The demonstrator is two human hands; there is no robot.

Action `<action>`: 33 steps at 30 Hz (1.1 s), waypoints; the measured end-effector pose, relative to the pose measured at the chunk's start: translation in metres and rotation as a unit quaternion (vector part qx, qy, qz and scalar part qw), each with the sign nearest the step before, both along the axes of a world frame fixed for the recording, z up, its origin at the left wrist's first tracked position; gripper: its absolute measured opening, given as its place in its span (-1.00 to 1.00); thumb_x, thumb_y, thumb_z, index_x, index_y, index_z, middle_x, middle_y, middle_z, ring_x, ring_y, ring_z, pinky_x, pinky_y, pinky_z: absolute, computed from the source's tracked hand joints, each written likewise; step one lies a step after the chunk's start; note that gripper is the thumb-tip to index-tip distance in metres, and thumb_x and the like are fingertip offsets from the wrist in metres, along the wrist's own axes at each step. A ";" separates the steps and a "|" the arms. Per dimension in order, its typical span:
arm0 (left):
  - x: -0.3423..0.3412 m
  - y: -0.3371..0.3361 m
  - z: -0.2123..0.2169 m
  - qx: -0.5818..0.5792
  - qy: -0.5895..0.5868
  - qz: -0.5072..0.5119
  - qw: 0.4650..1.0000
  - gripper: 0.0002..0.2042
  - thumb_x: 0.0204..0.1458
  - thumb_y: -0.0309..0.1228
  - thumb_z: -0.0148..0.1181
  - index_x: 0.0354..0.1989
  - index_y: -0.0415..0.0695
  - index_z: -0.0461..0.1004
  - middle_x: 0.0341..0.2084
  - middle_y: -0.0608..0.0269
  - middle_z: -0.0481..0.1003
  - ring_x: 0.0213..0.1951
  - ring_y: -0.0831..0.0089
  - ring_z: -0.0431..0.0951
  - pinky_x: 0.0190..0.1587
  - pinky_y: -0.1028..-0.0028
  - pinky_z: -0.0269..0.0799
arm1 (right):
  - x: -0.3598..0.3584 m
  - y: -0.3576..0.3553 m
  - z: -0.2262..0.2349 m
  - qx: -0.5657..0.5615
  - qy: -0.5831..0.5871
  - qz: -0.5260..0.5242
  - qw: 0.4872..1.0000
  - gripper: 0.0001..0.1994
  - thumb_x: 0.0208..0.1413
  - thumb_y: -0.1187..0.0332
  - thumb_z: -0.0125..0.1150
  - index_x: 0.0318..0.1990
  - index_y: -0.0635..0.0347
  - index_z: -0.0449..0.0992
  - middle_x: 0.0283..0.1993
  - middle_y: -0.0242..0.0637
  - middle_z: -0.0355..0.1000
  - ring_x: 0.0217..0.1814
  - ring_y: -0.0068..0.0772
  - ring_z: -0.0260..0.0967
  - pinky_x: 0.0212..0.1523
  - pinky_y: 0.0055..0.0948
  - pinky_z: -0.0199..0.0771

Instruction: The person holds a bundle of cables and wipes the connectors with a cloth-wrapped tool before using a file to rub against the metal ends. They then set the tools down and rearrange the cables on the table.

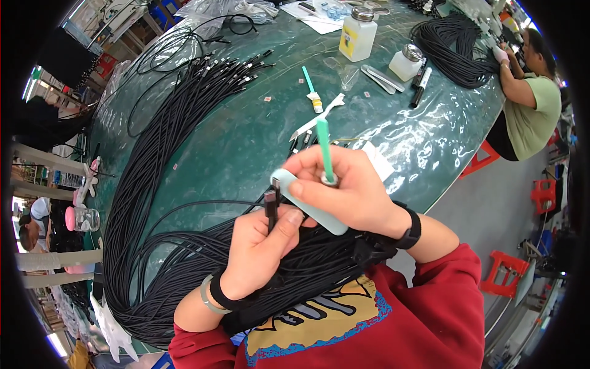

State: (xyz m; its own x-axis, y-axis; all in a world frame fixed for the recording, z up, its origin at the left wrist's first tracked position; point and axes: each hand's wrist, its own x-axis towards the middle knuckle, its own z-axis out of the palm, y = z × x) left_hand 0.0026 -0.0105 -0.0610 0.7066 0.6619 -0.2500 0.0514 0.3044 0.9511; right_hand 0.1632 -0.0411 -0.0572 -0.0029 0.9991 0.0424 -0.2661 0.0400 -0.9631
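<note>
My left hand (261,243) grips a black cable connector (271,206), its plug end pointing up. Across from it, my right hand (347,187) pinches a flat mint-green strip-like tool (329,221) with rounded ends. That tool's upper end meets a second dark connector tip (275,184) beside the first. A slim green stick (324,144) also stands up from my right hand, with a pale round piece at its base between the fingers. Below both hands, a thick bundle of black cables (184,252) lies over the table edge and my lap.
On the green table (227,147) lie a white-bladed tool (319,117), a teal stick with a yellow-wrapped end (314,101), metal tweezers (382,80), markers (421,88) and two bottles (358,37). A coiled cable bundle (448,52) sits far right by a co-worker (534,98). Red stools (505,273) stand right.
</note>
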 end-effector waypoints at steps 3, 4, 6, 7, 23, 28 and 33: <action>0.000 0.000 0.001 0.005 0.003 -0.007 1.000 -0.75 0.06 -0.37 -0.09 -0.42 -0.34 0.40 -0.81 0.48 0.17 -0.74 0.76 0.03 -0.69 0.70 -0.12 | 0.000 0.013 0.014 -0.082 -0.028 -0.025 0.996 -0.81 -0.04 0.46 0.07 -0.26 0.37 0.37 -0.47 -0.39 0.37 -0.47 -0.70 0.31 -0.47 -0.67 0.37; 0.000 0.000 0.002 0.006 0.000 0.000 1.000 -0.76 0.06 -0.38 -0.10 -0.44 -0.34 0.40 -0.80 0.45 0.19 -0.75 0.75 0.04 -0.71 0.70 -0.10 | 0.001 0.014 0.011 -0.081 -0.028 -0.025 0.996 -0.81 -0.04 0.46 0.07 -0.26 0.37 0.37 -0.47 -0.39 0.37 -0.47 -0.70 0.31 -0.47 -0.67 0.37; 0.000 0.001 0.003 0.008 -0.003 0.006 1.000 -0.76 0.05 -0.38 -0.10 -0.46 -0.34 0.39 -0.80 0.42 0.22 -0.76 0.74 0.05 -0.72 0.70 -0.09 | 0.006 0.015 -0.006 0.011 -0.062 -0.072 0.995 -0.81 -0.05 0.47 0.08 -0.26 0.36 0.37 -0.47 -0.39 0.37 -0.51 -0.70 0.31 -0.53 -0.69 0.36; 0.000 0.002 0.003 0.001 -0.002 0.006 1.000 -0.75 0.06 -0.37 -0.10 -0.44 -0.34 0.40 -0.80 0.45 0.19 -0.75 0.75 0.04 -0.70 0.70 -0.10 | 0.007 0.015 -0.010 0.055 -0.079 -0.092 0.991 -0.81 -0.05 0.48 0.08 -0.26 0.35 0.37 -0.47 -0.39 0.37 -0.52 -0.70 0.31 -0.56 -0.70 0.36; 0.011 0.000 -0.011 0.098 0.006 -0.024 0.995 -0.74 0.08 -0.35 -0.14 -0.32 -0.33 0.38 -0.71 0.38 0.28 -0.73 0.72 0.09 -0.65 0.69 -0.01 | 0.016 0.010 -0.001 0.030 -0.074 -0.125 0.989 -0.82 -0.07 0.47 0.10 -0.27 0.34 0.40 -0.44 -0.43 0.36 -0.44 -0.77 0.24 -0.44 -0.75 0.25; 0.015 0.003 -0.012 0.115 -0.083 -0.003 0.990 -0.73 0.10 -0.35 -0.20 -0.16 -0.29 0.31 -0.60 0.35 0.31 -0.70 0.72 0.10 -0.65 0.71 0.00 | 0.021 -0.004 0.007 0.043 -0.072 -0.125 0.989 -0.81 -0.08 0.47 0.10 -0.26 0.34 0.40 -0.44 -0.43 0.36 -0.46 -0.78 0.22 -0.46 -0.76 0.21; 0.004 0.011 0.005 -0.178 -0.224 0.018 0.958 -0.67 0.12 -0.31 -0.26 -0.09 -0.30 0.25 -0.65 0.42 0.21 -0.70 0.73 0.04 -0.69 0.72 -0.07 | 0.021 -0.012 0.008 0.015 -0.071 -0.080 0.994 -0.80 -0.09 0.48 0.11 -0.26 0.34 0.40 -0.48 -0.48 0.33 -0.50 -0.80 0.17 -0.51 -0.79 0.14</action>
